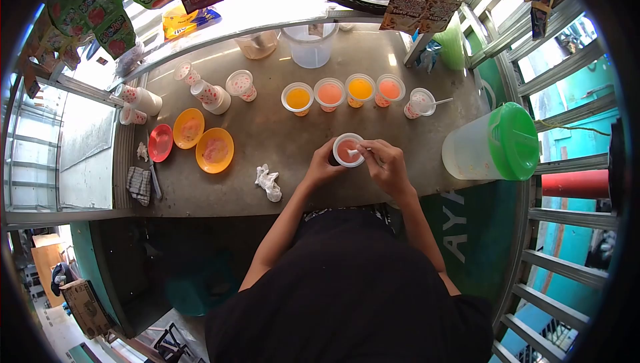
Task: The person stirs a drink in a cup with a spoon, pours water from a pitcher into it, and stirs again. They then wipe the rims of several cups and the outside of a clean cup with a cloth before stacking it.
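Both bare forearms reach forward from black sleeves, the bare left hand (325, 165) curled round, the bare right hand (387, 165) pinching, fingertips bent inward.

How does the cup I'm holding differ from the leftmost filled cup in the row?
The held cup contains a pinkish drink; the leftmost cup, a yellow-orange one. The held cup sits in your left hand with a spoon in it; the leftmost cup stands on the table without one. Both have pale rims.
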